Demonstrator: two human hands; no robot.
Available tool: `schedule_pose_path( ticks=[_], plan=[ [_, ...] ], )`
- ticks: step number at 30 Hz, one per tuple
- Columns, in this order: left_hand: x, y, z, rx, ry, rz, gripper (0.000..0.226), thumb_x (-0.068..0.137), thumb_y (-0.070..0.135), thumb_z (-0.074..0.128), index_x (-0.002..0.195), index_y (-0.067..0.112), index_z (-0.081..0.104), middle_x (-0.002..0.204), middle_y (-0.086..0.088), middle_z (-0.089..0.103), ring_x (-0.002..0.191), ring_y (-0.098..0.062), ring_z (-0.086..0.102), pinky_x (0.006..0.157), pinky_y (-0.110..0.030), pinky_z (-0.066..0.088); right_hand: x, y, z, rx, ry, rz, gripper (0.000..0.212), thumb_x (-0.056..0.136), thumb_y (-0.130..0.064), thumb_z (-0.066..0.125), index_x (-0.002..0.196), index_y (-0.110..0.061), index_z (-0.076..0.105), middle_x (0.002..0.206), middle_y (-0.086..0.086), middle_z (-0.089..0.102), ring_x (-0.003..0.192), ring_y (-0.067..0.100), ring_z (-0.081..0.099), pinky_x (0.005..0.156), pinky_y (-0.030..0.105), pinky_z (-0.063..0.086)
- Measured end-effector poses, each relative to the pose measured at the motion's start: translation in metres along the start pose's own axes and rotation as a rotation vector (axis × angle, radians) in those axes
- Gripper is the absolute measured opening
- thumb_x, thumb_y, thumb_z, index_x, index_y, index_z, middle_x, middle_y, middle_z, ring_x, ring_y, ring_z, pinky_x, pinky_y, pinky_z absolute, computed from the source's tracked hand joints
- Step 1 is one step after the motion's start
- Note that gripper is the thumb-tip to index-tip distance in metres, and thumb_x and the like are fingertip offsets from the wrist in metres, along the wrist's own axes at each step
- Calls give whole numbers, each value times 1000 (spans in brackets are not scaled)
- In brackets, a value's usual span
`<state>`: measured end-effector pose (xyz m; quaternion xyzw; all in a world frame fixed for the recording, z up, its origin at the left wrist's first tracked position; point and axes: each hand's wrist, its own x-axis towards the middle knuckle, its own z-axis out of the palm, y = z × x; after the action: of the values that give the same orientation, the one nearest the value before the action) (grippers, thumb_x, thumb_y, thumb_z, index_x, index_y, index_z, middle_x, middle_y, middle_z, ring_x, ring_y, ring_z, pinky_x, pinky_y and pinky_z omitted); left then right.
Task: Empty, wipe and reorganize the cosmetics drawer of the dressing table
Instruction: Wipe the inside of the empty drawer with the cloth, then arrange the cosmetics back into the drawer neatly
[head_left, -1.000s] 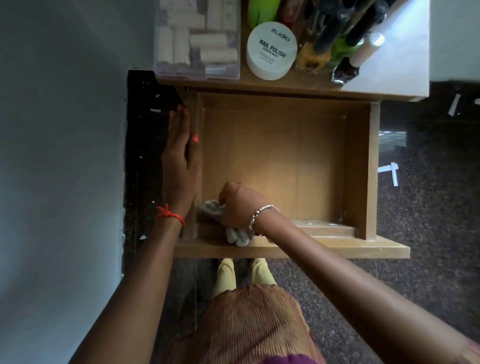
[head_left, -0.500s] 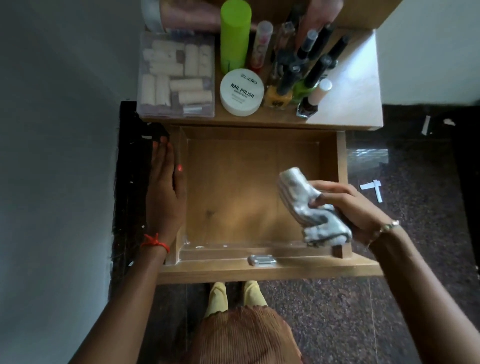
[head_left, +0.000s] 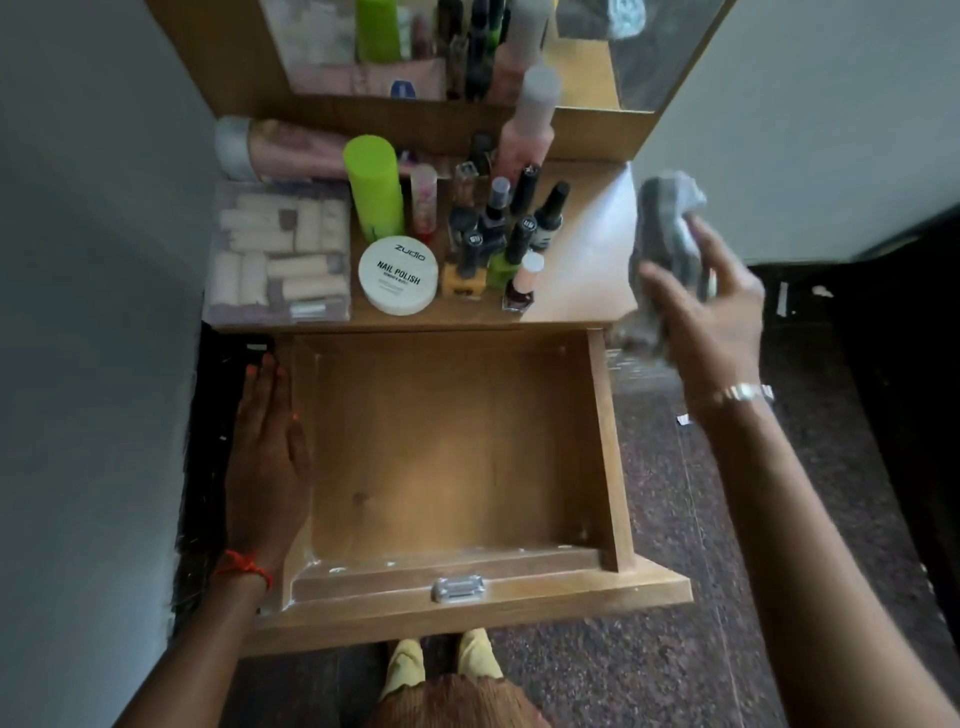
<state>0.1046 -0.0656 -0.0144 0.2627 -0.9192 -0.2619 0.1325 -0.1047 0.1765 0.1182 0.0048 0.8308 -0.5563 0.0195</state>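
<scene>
Hovering off to the right of the dressing table top (head_left: 587, 260), the right hand (head_left: 711, 322) has a crumpled grey cleaning cloth (head_left: 667, 244) pinched between thumb and fingers, the fingers loosely spread around it and the whole thing blurred. The cloth looks soft and light, bunching where it is held, so a pinch anywhere on the wad should do; it would flop if taken by a corner.

Down on the other side, the left hand (head_left: 267, 457) lies flat and open along the left wall of the drawer (head_left: 605, 441), palm down, gripping nothing, apparently steadying it. The drawer is pulled well out and bare inside, with pale residue in the near corners and a small metal catch (head_left: 458, 590) on its front panel.

Everything to go back sits on the tabletop: a clear plastic box of pale tubes (head_left: 280, 260), a lime green can (head_left: 375, 189), a white tub of nail polish remover wipes (head_left: 398, 275), and a tight cluster of nail polish bottles (head_left: 501, 239). Those little glass bottles look fragile and top-heavy, best taken one at a time by the body rather than the cap. The box should lift rigidly by its two short sides.
</scene>
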Motion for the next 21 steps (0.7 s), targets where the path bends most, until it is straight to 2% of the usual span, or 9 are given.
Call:
schedule_pose_path(
  ticks=[2,4,7,10,13,17,19,21],
  plan=[
    [-1,1,0,5,4,-8,47,95,14,26,141,4,27,152,-8,23,140,-10,11,115,-28,14,28,-3,20,-258,27,-109,50,84,-10,58,132,-16,45,126,9,54,109,15,55,97,17,43],
    [-2,2,-1,0,3,-14,45,97,10,28,142,4,26,152,-6,22,140,-12,12,115,-34,17,48,-1,39,-461,27,-142,46,90,-13,49,135,-16,41,126,15,49,114,22,50,93,12,34],
    [-2,4,-1,-7,-1,-16,46,97,4,32,142,5,25,152,-4,20,141,-14,11,114,-33,16,63,10,61,-696,-54,-127,46,96,-26,38,141,-21,30,135,17,38,122,31,39,100,37,35],
    [-2,6,-2,-8,6,-16,45,97,5,33,141,4,26,151,-4,21,141,-15,12,114,-31,16,64,20,69,-855,-109,-109,46,99,-39,24,143,-26,21,153,10,19,137,27,24,109,43,24],
    [-2,7,-3,6,9,-22,44,98,10,32,141,4,27,151,-8,24,140,-16,13,113,-32,16,63,26,69,-854,-162,-97,48,99,-41,17,145,-27,11,157,3,3,144,21,8,116,45,8],
    [-2,4,-1,-11,9,-28,46,97,18,27,141,4,27,151,-10,25,141,-19,14,114,-37,19,64,21,62,-785,-242,-56,49,99,-42,15,145,-28,7,157,0,-2,144,18,0,117,46,0],
    [-2,4,-1,-16,9,-31,48,97,23,24,141,5,26,151,-9,25,142,-21,15,114,-37,20,61,13,59,-689,-176,-68,48,99,-41,17,145,-28,10,157,1,1,144,17,1,117,45,0],
    [-2,2,0,-13,10,-16,46,101,25,24,142,6,24,151,-9,25,142,-21,15,114,-38,20,52,2,57,-507,24,-119,46,99,-35,24,143,-23,23,156,5,12,144,17,10,118,40,6]
  ],
)
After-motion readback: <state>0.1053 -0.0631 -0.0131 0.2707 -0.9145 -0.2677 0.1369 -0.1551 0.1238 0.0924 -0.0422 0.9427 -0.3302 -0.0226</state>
